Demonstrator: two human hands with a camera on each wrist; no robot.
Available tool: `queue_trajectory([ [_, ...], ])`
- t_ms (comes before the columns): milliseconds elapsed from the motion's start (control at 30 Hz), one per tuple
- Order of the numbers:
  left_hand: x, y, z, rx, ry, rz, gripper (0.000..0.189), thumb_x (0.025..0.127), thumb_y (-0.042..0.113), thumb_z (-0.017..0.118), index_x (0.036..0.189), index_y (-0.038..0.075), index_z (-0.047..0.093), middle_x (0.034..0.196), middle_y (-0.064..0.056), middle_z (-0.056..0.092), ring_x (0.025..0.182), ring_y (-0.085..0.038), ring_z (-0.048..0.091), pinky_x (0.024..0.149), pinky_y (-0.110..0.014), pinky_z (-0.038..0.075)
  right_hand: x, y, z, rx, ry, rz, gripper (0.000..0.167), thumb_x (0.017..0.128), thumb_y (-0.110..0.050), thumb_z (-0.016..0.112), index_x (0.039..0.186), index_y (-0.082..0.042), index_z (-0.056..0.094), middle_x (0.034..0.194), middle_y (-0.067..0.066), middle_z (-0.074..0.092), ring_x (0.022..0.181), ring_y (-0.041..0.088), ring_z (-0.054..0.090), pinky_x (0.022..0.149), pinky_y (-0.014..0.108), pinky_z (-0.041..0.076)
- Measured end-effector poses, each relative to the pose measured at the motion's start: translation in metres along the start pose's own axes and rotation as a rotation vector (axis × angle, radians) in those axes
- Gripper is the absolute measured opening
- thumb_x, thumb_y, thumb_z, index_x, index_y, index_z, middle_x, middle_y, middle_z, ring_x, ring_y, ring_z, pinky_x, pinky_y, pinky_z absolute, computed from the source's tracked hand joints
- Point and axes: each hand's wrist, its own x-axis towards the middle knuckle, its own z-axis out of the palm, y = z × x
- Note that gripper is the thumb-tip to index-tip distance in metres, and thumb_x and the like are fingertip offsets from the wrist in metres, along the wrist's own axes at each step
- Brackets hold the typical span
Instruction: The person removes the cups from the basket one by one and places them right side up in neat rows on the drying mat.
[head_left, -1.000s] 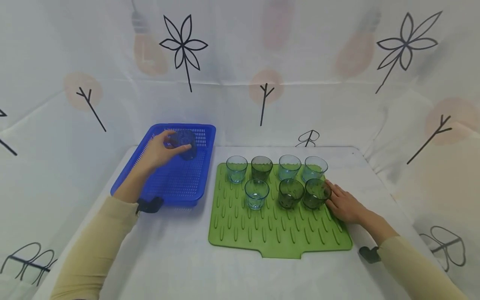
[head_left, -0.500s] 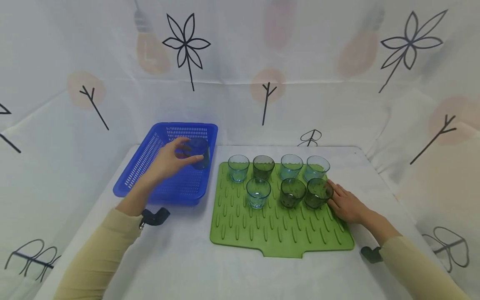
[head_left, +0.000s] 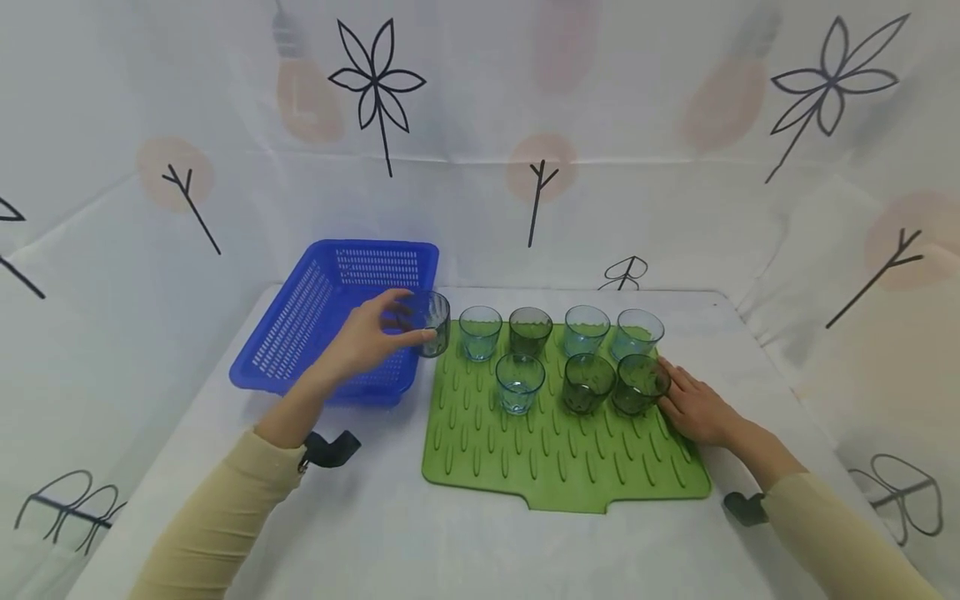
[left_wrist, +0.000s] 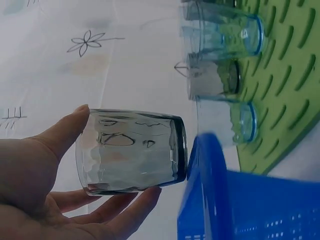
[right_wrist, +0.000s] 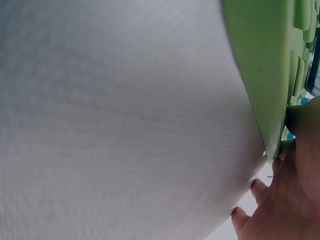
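My left hand (head_left: 366, 340) holds a grey drinking glass (left_wrist: 135, 152) between thumb and fingers, above the right rim of the blue basket (head_left: 251, 379). Several blue and dark glasses stand upright in two rows on the green drying mat (head_left: 491, 467). The back row includes a light blue glass (head_left: 480, 335) at its left end, close to the held glass. A clear blue glass (head_left: 518, 387) stands in front of it. My right hand (head_left: 697, 408) rests on the mat's right edge, its fingers beside a dark green glass (head_left: 636, 390).
The white-covered table (head_left: 360, 533) bears the basket at left and the mat at right. A patterned cloth (head_left: 465, 100) hangs behind. The basket's raised wall lies right under the held glass. The front part of the mat has no glasses on it.
My left hand has carried the grey glass rightward and toward me, from over the basket's inside to its right rim. The right hand has stayed on the mat's edge.
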Motion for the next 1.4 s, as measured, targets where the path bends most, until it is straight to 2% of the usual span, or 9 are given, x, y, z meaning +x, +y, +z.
queue_trajectory([
  [133, -0.003, 0.006, 0.013, -0.001, -0.028, 0.025, 0.082, 0.090, 0.039, 0.080, 0.155, 0.008, 0.040, 0.140, -0.019, 0.059, 0.129, -0.037, 0.058, 0.103, -0.052, 0.052, 0.000, -0.001, -0.001, -0.008, 0.001, 0.003, 0.054, 0.108, -0.016, 0.042, 0.144, 0.023, 0.036, 0.158, 0.036, 0.026, 0.137, 0.064, 0.029, 0.108, 0.074, 0.030],
  [267, -0.007, 0.008, 0.031, 0.000, -0.056, 0.016, 0.084, 0.090, 0.040, 0.080, 0.156, 0.008, 0.039, 0.139, -0.020, 0.058, 0.128, -0.038, 0.059, 0.099, -0.051, 0.054, 0.000, -0.001, -0.001, -0.016, 0.000, -0.003, 0.054, 0.109, -0.019, 0.039, 0.145, 0.022, 0.036, 0.158, 0.035, 0.026, 0.137, 0.064, 0.029, 0.109, 0.073, 0.030],
  [500, -0.010, 0.009, 0.067, 0.014, -0.046, 0.009, 0.083, 0.092, 0.033, 0.079, 0.156, 0.001, 0.037, 0.138, -0.023, 0.058, 0.130, -0.043, 0.057, 0.102, -0.048, 0.053, 0.000, -0.003, -0.004, -0.010, -0.009, 0.014, 0.055, 0.108, -0.018, 0.041, 0.145, 0.023, 0.035, 0.158, 0.036, 0.026, 0.139, 0.063, 0.028, 0.110, 0.073, 0.029],
  [667, -0.011, 0.009, 0.089, 0.103, -0.025, -0.026, 0.085, 0.094, 0.035, 0.076, 0.157, -0.002, 0.032, 0.151, -0.026, 0.048, 0.138, -0.042, 0.048, 0.111, -0.053, 0.044, 0.001, -0.004, -0.006, -0.014, -0.059, 0.045, 0.055, 0.109, -0.016, 0.041, 0.146, 0.023, 0.032, 0.160, 0.036, 0.022, 0.141, 0.063, 0.025, 0.112, 0.072, 0.026],
  [767, -0.011, 0.004, 0.099, 0.098, -0.034, -0.046, 0.084, 0.096, 0.034, 0.074, 0.157, -0.003, 0.030, 0.155, -0.026, 0.042, 0.143, -0.042, 0.042, 0.116, -0.055, 0.039, 0.001, 0.002, 0.000, -0.010, -0.022, 0.011, 0.055, 0.109, -0.019, 0.039, 0.146, 0.022, 0.033, 0.159, 0.036, 0.024, 0.139, 0.064, 0.027, 0.110, 0.073, 0.028],
  [933, -0.012, -0.004, 0.108, 0.076, -0.048, -0.067, 0.086, 0.097, 0.034, 0.073, 0.159, -0.003, 0.026, 0.157, -0.026, 0.040, 0.144, -0.042, 0.039, 0.117, -0.055, 0.037, -0.001, 0.005, 0.004, 0.000, 0.041, -0.037, 0.055, 0.110, -0.022, 0.039, 0.147, 0.019, 0.036, 0.158, 0.035, 0.028, 0.136, 0.065, 0.031, 0.105, 0.075, 0.031],
  [1100, -0.014, -0.007, 0.112, 0.084, -0.043, -0.105, 0.088, 0.097, 0.037, 0.071, 0.160, -0.001, 0.023, 0.161, -0.025, 0.034, 0.149, -0.041, 0.031, 0.120, -0.056, 0.030, -0.001, 0.005, 0.002, 0.012, 0.041, -0.044, 0.056, 0.110, -0.022, 0.039, 0.148, 0.019, 0.035, 0.158, 0.035, 0.027, 0.136, 0.065, 0.029, 0.105, 0.077, 0.030],
  [1300, -0.017, -0.007, 0.113, 0.119, -0.052, -0.149, 0.087, 0.101, 0.041, 0.066, 0.161, -0.003, 0.021, 0.162, -0.028, 0.029, 0.150, -0.043, 0.028, 0.120, -0.059, 0.029, 0.001, 0.012, 0.007, -0.026, 0.017, -0.035, 0.060, 0.113, -0.029, 0.031, 0.149, 0.018, 0.032, 0.162, 0.033, 0.023, 0.138, 0.064, 0.029, 0.107, 0.076, 0.029],
  [1400, -0.019, -0.007, 0.114, 0.131, -0.058, -0.160, 0.088, 0.102, 0.042, 0.064, 0.161, -0.004, 0.018, 0.162, -0.029, 0.027, 0.150, -0.043, 0.028, 0.120, -0.057, 0.029, 0.000, 0.008, 0.004, -0.021, 0.008, -0.026, 0.056, 0.111, -0.022, 0.036, 0.148, 0.020, 0.033, 0.159, 0.036, 0.024, 0.137, 0.065, 0.028, 0.107, 0.076, 0.029],
])
